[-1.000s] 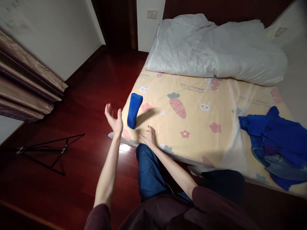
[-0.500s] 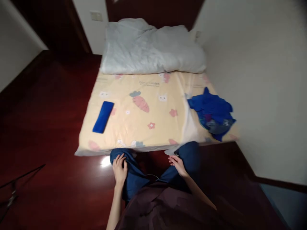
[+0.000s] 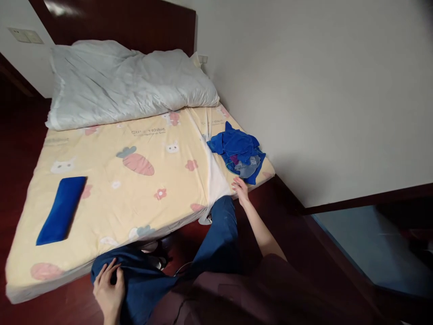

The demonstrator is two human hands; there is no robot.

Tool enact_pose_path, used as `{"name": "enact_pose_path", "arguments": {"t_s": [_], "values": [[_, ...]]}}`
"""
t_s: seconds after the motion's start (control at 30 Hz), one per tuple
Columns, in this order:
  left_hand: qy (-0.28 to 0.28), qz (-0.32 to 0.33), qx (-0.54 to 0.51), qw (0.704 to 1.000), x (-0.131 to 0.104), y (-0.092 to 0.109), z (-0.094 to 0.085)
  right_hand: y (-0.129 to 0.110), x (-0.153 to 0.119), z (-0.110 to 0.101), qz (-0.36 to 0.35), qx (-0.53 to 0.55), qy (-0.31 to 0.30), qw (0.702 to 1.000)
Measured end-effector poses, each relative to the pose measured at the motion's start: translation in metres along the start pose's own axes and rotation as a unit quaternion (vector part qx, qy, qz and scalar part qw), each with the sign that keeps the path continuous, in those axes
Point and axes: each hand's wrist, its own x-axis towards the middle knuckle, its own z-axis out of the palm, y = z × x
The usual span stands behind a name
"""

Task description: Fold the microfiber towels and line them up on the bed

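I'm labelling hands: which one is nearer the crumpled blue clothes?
Right. The right hand is by the near side of the clothes, contact unclear; the left hand is at the left knee, well to their left.

Room: bedroom, evidently in a home, as seen from where I stand.
Bed [image 3: 179,180]: dressed in yellow, rabbit-and-carrot print.
Far end: pale quilt [image 3: 128,85] bunched before a dark headboard [image 3: 128,25].
Right side: crumpled blue clothes [image 3: 238,144] on the bed.
Far left wall [image 3: 23,56]: twin electrical plates [image 3: 33,37], domestic pattern.

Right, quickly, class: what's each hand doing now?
Left hand: open, loosely curled on the trouser leg.
Right hand: open, nothing visibly held, near the blue cloth pile.
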Motion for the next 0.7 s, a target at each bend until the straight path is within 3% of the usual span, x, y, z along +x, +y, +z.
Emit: {"name": "enact_pose_path", "arguments": {"t_s": [0.2,0.37,0.53,0.7], "values": [[0.002,-0.038,0.025,0.999,0.003,0.014,0.006,-0.038,0.105,0.020,0.014,0.005,-0.048,0.999],[-0.001,-0.069,0.063,0.996,0.004,0.022,0.007,-0.044,0.175,0.042,0.038,0.124,-0.041,0.991],[-0.021,-0.055,0.098,0.993,0.004,0.016,0.007,-0.041,0.217,0.052,0.091,0.301,-0.001,0.949],[-0.014,-0.037,0.097,0.995,0.002,0.005,0.008,-0.043,0.227,0.052,0.040,0.251,0.070,0.965]]}}
